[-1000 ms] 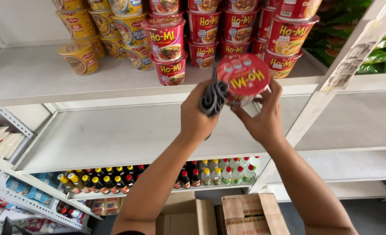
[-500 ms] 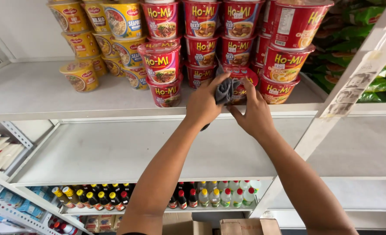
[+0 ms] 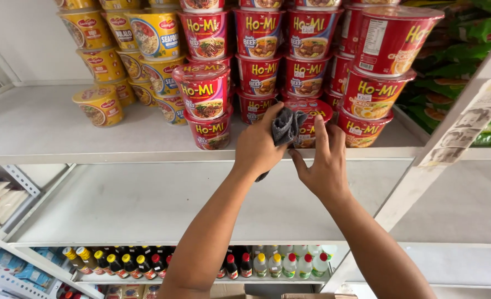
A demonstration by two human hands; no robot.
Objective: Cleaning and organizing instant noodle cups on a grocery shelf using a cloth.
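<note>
My left hand (image 3: 259,148) grips a dark grey cloth (image 3: 286,125) and presses it against a red noodle cup (image 3: 310,123) that sits on the white upper shelf (image 3: 63,145). My right hand (image 3: 324,160) rests against the same cup from the front right, fingers spread on its side. The cup stands in the front row of stacked red noodle cups (image 3: 259,50); a two-high stack of red cups (image 3: 205,102) is just left of my hands, and another red stack (image 3: 371,97) is just right.
Yellow noodle cups (image 3: 125,50) are stacked at the back left of the shelf. Green packets (image 3: 466,72) fill the right side behind a white upright post (image 3: 450,138). A bare white shelf (image 3: 146,205) lies below, and bottles with coloured caps (image 3: 201,264) line the lowest shelf.
Both hands carried the red cup forward and up from below the shelf edge onto the shelf among the other red cups. The view has moved closer to the shelf.
</note>
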